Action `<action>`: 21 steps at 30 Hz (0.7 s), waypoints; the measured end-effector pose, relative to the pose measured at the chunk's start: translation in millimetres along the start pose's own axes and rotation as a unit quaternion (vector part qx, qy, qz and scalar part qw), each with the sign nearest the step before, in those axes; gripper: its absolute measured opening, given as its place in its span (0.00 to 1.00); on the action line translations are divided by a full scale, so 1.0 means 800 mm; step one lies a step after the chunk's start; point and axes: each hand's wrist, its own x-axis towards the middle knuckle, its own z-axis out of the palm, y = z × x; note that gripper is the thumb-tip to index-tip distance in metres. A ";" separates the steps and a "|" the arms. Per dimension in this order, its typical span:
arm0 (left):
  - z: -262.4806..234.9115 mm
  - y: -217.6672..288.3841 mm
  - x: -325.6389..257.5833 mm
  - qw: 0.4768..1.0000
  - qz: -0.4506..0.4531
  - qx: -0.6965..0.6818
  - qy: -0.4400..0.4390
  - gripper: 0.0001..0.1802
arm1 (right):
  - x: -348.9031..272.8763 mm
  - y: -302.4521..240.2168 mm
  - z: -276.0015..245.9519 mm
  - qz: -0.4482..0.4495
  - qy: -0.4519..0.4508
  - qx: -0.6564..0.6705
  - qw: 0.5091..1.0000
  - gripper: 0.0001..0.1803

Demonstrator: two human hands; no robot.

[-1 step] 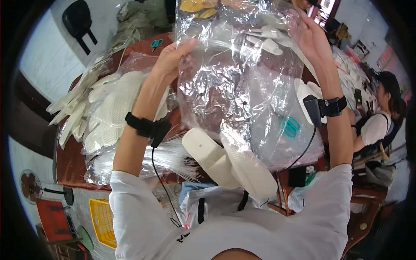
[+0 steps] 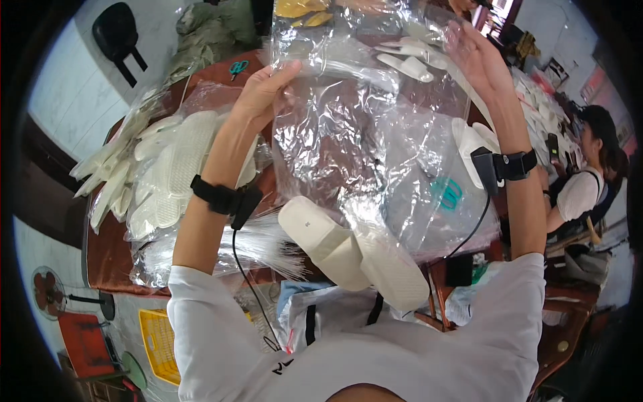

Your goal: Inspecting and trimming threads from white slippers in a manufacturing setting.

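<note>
A large clear plastic bag is stretched upright between my hands. My left hand pinches its left edge, thumb on top. At the bag's right edge, my right hand has its fingers stretched out and touching the film. Below, a cream slipper lies by the table's near edge. A second cream slipper is next to it, its upper end under the film. Teal scissors show through the plastic. More white slippers appear behind the bag, and another slipper lies by my right forearm.
Bagged pale slippers are heaped on the left of the brown table, with clear film strips in front. Other teal scissors lie farther back. A co-worker sits at right. A yellow crate stands on the floor.
The bag's film has shifted slightly, and the white slippers behind it show more clearly. My hands have hardly moved.
</note>
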 end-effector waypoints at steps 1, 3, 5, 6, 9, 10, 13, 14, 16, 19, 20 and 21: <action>0.000 -0.001 0.001 1.000 -0.022 0.007 -0.019 0.11 | -0.006 0.003 -0.020 0.001 0.007 -0.001 1.000 0.21; 0.048 -0.007 -0.018 0.998 -0.053 0.003 -0.024 0.12 | -0.018 0.006 -0.076 0.028 0.051 -0.157 0.986 0.18; 0.063 -0.031 -0.021 0.990 -0.109 0.057 -0.063 0.14 | -0.033 0.019 -0.120 0.050 0.040 -0.152 0.986 0.14; 0.082 -0.039 -0.029 0.988 -0.130 0.075 -0.048 0.16 | -0.040 0.028 -0.139 0.072 0.048 -0.176 0.981 0.13; 0.138 -0.085 -0.033 0.974 -0.186 0.127 -0.033 0.18 | -0.052 0.056 -0.223 0.111 0.068 -0.232 0.964 0.13; 0.148 -0.106 -0.032 0.973 -0.192 0.115 -0.049 0.19 | -0.052 0.072 -0.246 0.130 0.067 -0.257 0.955 0.13; 0.162 -0.168 -0.028 0.971 -0.212 0.083 -0.071 0.18 | -0.059 0.115 -0.272 0.126 0.128 -0.348 0.920 0.13; 0.170 -0.179 -0.027 0.970 -0.215 0.100 -0.055 0.16 | -0.064 0.126 -0.273 0.112 0.141 -0.383 0.906 0.13; 0.180 -0.200 -0.029 0.969 -0.229 0.085 -0.027 0.15 | -0.069 0.136 -0.280 0.121 0.142 -0.413 0.891 0.13; 0.195 -0.220 -0.023 0.970 -0.226 0.087 0.004 0.13 | -0.073 0.135 -0.300 0.137 0.147 -0.440 0.875 0.17; 0.197 -0.222 -0.023 0.972 -0.217 0.091 0.027 0.14 | -0.075 0.136 -0.296 0.144 0.146 -0.431 0.879 0.20; 0.198 -0.224 -0.023 0.972 -0.208 0.096 0.050 0.14 | -0.079 0.137 -0.293 0.149 0.146 -0.430 0.879 0.20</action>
